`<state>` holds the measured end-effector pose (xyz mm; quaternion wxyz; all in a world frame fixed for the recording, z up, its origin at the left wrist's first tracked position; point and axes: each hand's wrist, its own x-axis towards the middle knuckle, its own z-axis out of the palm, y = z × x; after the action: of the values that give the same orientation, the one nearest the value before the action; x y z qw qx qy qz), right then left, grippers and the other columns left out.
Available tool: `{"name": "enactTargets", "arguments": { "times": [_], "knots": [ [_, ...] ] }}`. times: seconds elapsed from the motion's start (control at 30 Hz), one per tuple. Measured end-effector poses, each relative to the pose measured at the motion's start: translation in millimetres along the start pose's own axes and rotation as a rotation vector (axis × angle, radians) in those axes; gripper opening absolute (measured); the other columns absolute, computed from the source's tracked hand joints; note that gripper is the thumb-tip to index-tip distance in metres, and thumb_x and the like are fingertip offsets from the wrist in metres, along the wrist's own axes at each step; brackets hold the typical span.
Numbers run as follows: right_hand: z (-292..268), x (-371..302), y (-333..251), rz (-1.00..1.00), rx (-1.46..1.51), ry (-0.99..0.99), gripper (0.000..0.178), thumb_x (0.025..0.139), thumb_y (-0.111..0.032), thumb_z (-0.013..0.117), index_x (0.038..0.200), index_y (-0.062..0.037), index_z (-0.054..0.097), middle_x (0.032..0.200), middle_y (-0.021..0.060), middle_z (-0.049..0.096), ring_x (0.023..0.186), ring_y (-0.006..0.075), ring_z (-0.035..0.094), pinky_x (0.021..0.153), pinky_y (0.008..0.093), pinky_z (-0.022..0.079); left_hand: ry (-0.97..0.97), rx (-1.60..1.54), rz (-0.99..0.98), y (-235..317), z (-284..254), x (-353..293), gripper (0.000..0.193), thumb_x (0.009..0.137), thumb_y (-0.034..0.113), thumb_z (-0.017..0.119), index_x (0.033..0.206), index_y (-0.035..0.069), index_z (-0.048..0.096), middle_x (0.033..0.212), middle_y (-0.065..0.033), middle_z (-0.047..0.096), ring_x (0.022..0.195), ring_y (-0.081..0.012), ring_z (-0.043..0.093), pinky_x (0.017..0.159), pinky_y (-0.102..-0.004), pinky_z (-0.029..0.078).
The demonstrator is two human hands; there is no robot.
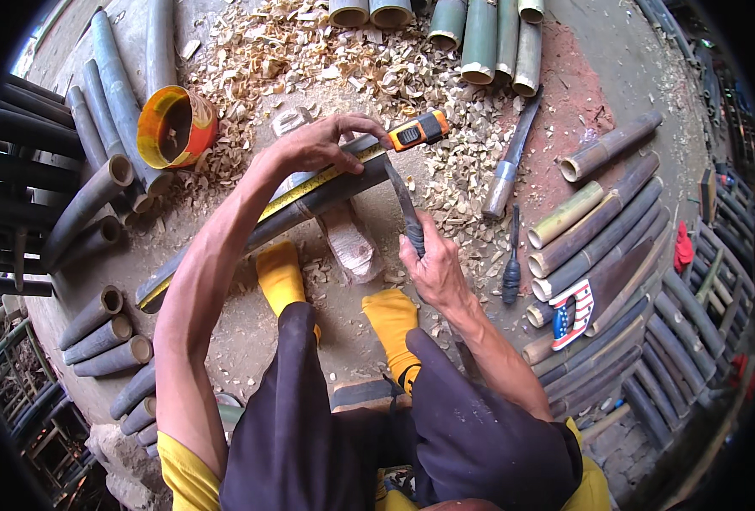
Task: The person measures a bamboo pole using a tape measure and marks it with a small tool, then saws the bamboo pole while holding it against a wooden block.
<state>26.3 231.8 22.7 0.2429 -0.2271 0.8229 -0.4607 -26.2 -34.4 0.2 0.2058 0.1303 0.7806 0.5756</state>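
Note:
A dark bamboo pole (341,192) lies slantwise in front of me, across a wooden block (349,245). Along its top runs the yellow blade of a tape measure (420,131), whose orange and black case sits by the pole's right end. My left hand (322,143) is closed over tape and pole near that end, thumb and fingers gripping from either side. In my right hand (437,271) is a slim, dark, slightly curved knife (401,194), its grip wrapped by my fingers. The knife's tip reaches up to the pole's right end, beside the tape case; contact is hard to make out.
Wood shavings (267,60) cover the ground ahead. A large knife (514,157), a dark-handled pointed tool (511,264) and a handsaw (575,313) lie rightward near cut bamboo pieces (594,247). An orange-yellow bucket (199,128) stands left among more bamboo. My yellow-socked feet (280,274) flank the block.

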Motion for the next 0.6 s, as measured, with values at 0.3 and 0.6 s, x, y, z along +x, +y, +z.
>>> {"name": "enactTargets", "arguments": {
  "times": [0.3, 0.6],
  "knots": [
    [-1.4, 6.2, 3.1, -0.018, -0.003, 0.026, 0.034, 0.085, -0.007, 0.055, 0.116, 0.0018, 0.045, 0.071, 0.0225, 0.058, 0.066, 0.0363, 0.063, 0.057, 0.0418, 0.047, -0.004, -0.037, -0.001, -1.3, 0.3, -0.4, 0.052, 0.064, 0.009, 0.074, 0.114, 0.018, 0.061, 0.119, -0.0031, 0.053, 0.117, -0.0224, 0.044, 0.103, -0.0405, 0.03],
    [-4.1, 8.7, 5.1, -0.024, -0.016, -0.003, 0.032, 0.085, -0.009, 0.054, 0.115, 0.0021, 0.045, 0.067, 0.0206, 0.057, 0.06, 0.0351, 0.062, 0.053, 0.0414, 0.046, 0.007, -0.012, 0.022, 2.2, 0.4, 0.6, 0.049, 0.064, 0.013, 0.073, 0.111, 0.012, 0.062, 0.118, -0.0053, 0.056, 0.116, -0.0224, 0.048, 0.105, -0.0372, 0.03]
  ]
}}
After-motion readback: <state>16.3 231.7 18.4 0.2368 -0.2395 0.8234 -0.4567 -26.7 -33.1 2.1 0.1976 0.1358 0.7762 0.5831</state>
